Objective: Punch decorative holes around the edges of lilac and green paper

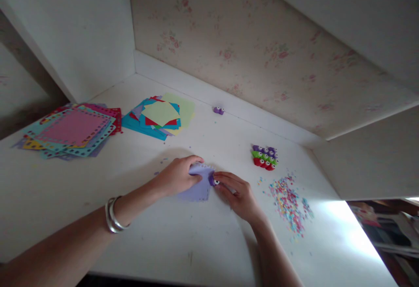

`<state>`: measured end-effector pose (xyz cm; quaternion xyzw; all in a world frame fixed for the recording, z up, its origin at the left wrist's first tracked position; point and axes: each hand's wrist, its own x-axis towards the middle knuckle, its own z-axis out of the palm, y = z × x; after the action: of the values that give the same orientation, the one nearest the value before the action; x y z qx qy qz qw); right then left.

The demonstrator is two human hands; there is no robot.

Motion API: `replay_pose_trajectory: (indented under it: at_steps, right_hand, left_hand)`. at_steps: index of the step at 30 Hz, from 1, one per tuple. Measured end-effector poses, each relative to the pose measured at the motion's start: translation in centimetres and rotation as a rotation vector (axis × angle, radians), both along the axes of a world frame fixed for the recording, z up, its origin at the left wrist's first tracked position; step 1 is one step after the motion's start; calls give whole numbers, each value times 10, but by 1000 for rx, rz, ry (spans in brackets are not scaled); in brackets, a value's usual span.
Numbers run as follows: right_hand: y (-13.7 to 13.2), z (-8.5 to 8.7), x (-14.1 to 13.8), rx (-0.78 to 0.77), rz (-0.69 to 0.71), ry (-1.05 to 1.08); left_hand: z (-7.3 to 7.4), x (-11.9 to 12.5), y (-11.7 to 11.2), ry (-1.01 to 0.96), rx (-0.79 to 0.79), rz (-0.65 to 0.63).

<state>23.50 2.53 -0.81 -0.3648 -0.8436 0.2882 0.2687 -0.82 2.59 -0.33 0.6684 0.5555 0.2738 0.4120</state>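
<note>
While the left hand [176,175] clamps a lavender sheet [198,189] between thumb and fingers, the right hand [238,193] has its grip closed around a small purple punch [212,179] with a bulging white eye, held against the sheet's right edge. Small holes run along the sheet's edge beyond the left grip. Right of the right grip lies scattered confetti [290,204] on the white counter [157,243], with rows of purple, green and red eyed pieces [265,157] just beyond. Past both grips sits another purple piece [218,110]; left of that lie plain coloured papers [162,113], then hole-edged sheets [73,126] farther left.
</note>
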Motion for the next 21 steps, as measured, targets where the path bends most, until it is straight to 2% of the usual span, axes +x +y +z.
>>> replay_pose_trajectory:
  at_steps: [3,9,15,18,21]
  right_hand:
    - [-1,0,0,-11,-11,0]
    - [-1,3,1,-39,67,-6]
    - [-2,2,-2,-94,-23,26]
    - [-3,-1,-4,-64,-67,-3]
    - [-4,-4,-5,-11,-53,-43]
  left_hand:
    - [0,0,0,9,1,-18]
    - [-2,-1,1,9,-29,-63]
    - [-4,-2,1,-10,-12,-59]
    - [-4,-2,1,-15,-12,-26]
    - [-6,0,-1,33,27,-15]
